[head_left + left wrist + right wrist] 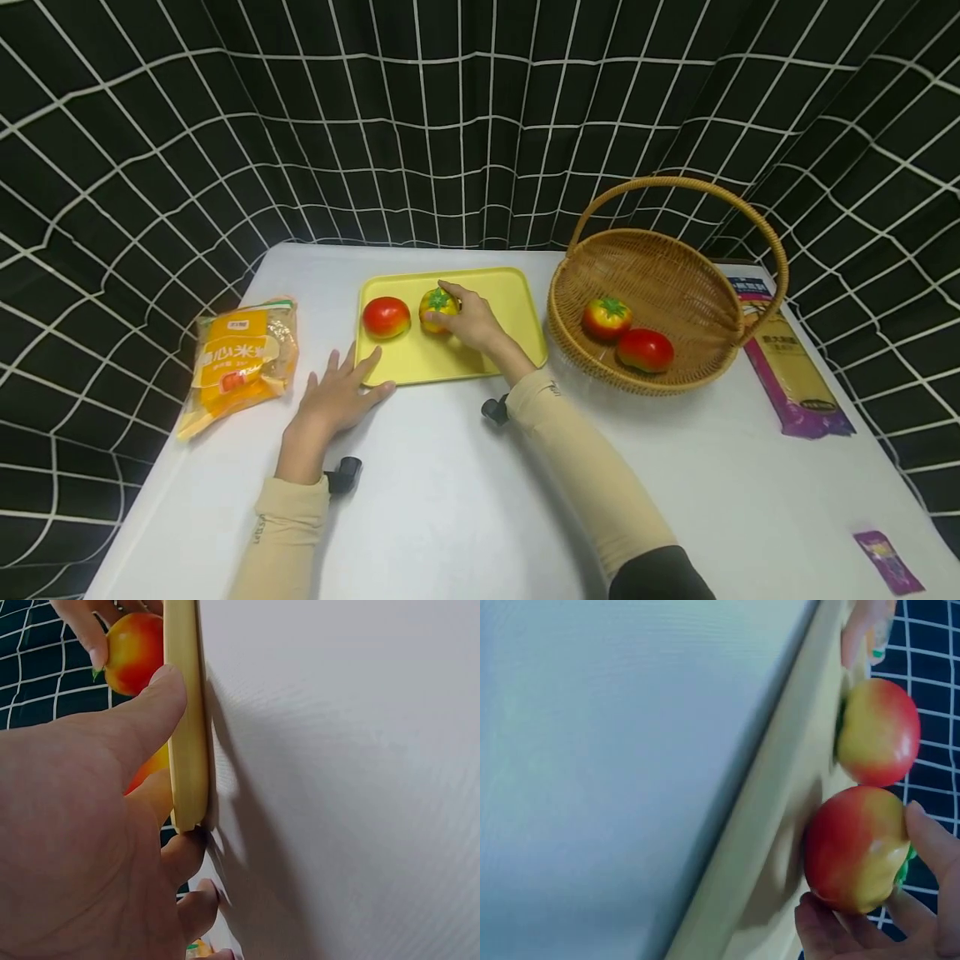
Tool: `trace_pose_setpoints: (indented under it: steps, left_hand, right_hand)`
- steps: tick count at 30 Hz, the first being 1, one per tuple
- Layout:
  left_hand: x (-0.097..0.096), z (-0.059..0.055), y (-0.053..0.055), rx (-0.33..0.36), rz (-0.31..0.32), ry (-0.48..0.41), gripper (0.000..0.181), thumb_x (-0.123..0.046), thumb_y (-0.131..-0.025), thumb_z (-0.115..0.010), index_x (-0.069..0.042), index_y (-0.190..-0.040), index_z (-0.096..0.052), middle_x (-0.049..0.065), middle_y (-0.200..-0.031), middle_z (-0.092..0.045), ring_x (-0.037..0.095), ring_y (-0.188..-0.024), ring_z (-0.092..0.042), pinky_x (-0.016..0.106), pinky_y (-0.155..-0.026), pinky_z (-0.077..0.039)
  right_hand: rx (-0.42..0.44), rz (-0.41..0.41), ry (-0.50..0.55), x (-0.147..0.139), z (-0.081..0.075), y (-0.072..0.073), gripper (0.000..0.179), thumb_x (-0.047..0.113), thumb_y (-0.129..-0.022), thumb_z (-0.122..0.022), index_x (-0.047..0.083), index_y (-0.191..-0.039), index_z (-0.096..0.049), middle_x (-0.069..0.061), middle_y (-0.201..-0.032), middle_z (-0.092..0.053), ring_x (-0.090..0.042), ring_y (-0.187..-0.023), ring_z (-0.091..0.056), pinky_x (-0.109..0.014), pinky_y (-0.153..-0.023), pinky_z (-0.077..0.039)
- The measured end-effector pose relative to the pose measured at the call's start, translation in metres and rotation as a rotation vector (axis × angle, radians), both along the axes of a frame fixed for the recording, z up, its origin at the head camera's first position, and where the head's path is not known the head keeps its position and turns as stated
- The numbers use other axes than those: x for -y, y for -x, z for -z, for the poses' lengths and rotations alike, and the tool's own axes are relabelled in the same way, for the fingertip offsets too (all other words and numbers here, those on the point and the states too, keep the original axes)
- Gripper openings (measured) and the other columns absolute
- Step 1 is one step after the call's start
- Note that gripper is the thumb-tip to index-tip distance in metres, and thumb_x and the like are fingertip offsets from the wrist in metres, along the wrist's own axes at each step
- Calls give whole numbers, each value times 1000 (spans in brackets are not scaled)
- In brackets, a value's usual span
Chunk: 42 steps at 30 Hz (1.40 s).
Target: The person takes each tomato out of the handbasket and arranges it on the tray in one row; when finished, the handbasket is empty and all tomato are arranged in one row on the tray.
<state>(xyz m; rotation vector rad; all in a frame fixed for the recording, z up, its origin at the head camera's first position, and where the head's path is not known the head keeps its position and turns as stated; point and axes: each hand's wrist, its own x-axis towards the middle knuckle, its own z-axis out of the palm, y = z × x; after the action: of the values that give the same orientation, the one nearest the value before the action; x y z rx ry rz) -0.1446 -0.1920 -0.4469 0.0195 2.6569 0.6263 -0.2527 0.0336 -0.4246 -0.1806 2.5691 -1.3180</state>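
Observation:
On the yellow tray (495, 333) are two red-and-yellow tomatoes. My right hand (468, 321) holds the right-hand tomato (855, 847), its thumb and fingers around the sides near the green calyx. The left-hand tomato (386, 317) lies close beside it, its red side up. My left hand (337, 396) is at the tray's near left corner with fingers spread. In the left wrist view, its thumb (161, 697) lies at the tray's rim and the other fingers reach along the tray's outer side.
Right of the tray stands a wicker basket (675, 275) with a tall handle, holding a tomato (607, 318) with its calyx up and another red one (645, 350). An orange food bag (240, 354) lies at left. A purple-and-gold packet (795, 367) and a small purple sachet (888, 562) lie at right.

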Motion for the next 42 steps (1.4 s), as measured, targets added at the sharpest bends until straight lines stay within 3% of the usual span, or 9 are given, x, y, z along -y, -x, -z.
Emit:
trace_pose_setpoints:
  steps: [11, 19, 26, 35, 42]
  left_hand:
    - [-5, -5, -2, -15, 13, -3, 79, -61, -108, -46, -20, -171, -23, 22, -178, 1, 51, -163, 8, 75, -127, 5]
    - [-5, -5, -1, -2, 7, -4, 80, -61, -107, -46, -20, -171, -21, 21, -178, 4, 51, -163, 10, 74, -127, 7]
    - [-3, -5, -2, 4, 2, -6, 80, -61, -108, -45, -19, -171, -21, 23, -178, 3, 51, -163, 10, 75, -127, 7]
    - [-3, -7, -3, 11, 2, -18, 80, -60, -108, -46, -18, -171, -20, 22, -178, 5, 52, -162, 10, 75, -126, 8]
    - [-3, -7, -4, 9, 1, -29, 80, -60, -108, -46, -18, -171, -19, 22, -178, 5, 51, -162, 11, 75, -126, 9]
  right_hand:
    - [34, -2, 27, 3, 3, -2, 76, 37, -101, -73, 18, -166, -37, -17, -164, -47, -36, -145, -51, -49, -127, -40]
    - [3, 7, 37, 0, -2, 0, 82, 39, -99, -75, 15, -166, -35, -13, -169, -42, -36, -153, -46, -51, -125, -42]
    - [-67, 2, 46, -8, -20, 6, 82, 38, -97, -78, 20, -166, -38, -10, -171, -41, -35, -157, -40, -55, -127, -39]
    - [-173, 0, 99, -24, -49, 12, 84, 30, -89, -88, 22, -161, -47, -3, -170, -42, -33, -156, -42, -50, -125, -42]
    - [-226, 39, 128, -50, -76, 11, 83, 25, -87, -90, 23, -159, -50, -1, -168, -46, -31, -155, -43, -48, -127, -40]
